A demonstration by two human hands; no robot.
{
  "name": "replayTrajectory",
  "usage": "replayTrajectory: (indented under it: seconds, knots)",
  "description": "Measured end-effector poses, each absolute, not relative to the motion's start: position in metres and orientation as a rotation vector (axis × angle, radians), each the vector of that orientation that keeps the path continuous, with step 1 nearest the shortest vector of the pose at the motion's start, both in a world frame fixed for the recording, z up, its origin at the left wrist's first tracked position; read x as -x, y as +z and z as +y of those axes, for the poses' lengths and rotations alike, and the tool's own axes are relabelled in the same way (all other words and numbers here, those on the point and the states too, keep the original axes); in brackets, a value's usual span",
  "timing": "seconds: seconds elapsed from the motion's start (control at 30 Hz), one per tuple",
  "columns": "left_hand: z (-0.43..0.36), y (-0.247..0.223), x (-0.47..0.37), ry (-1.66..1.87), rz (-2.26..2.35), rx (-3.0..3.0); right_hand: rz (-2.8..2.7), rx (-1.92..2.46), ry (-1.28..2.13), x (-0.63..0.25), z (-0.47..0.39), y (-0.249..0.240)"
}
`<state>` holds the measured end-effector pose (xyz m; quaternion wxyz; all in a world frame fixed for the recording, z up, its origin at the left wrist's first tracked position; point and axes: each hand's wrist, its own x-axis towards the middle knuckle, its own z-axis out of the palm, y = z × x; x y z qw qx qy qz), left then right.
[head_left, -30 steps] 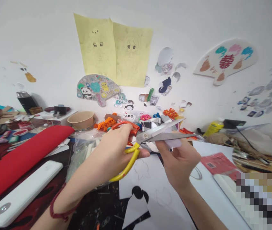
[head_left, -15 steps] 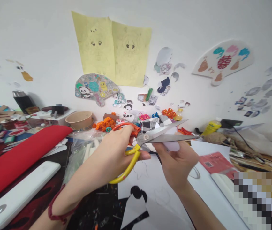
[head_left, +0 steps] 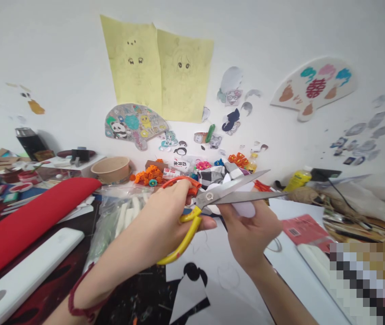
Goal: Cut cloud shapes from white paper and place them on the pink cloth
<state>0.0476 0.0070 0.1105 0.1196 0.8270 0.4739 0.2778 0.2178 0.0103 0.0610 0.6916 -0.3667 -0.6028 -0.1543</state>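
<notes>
My left hand, with a dark red cord bracelet at its wrist, is closed on a pair of scissors with one orange-red and one yellow handle. The blades are apart and point right. My right hand pinches a small piece of white paper just under the lower blade, which partly hides it. Whether the blades touch the paper I cannot tell. Below both hands lies a white sheet with faint pencil outlines, and a cut paper shape with black round parts rests near it.
To the left are a red roll, a white oblong device and a clear plastic bag. Behind stand a tan bowl and orange flowers. At right lie a red packet and a yellow bottle.
The scissors and my left hand have shifted slightly right across the paper piece. My right hand stays almost in place, and the whole view has moved a little.
</notes>
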Motion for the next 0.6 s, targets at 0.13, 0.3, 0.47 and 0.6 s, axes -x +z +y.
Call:
replayTrajectory:
  seconds: [0.13,0.3,0.47,0.6]
  knots:
    - [0.007,0.109,-0.045,0.945,1.356,-2.535,-1.285,0.852,-0.268,-0.217,0.01,0.062]
    - [0.013,0.114,-0.035,1.136,1.466,-2.359,-1.27,0.877,-0.063,-0.217,0.006,0.07]
    - [0.023,0.118,-0.025,1.366,1.439,-2.02,-1.285,0.798,0.195,-0.216,0.01,0.071]
    - [0.03,0.119,-0.024,1.213,1.252,-1.908,-1.299,0.736,0.376,-0.216,0.015,0.066]
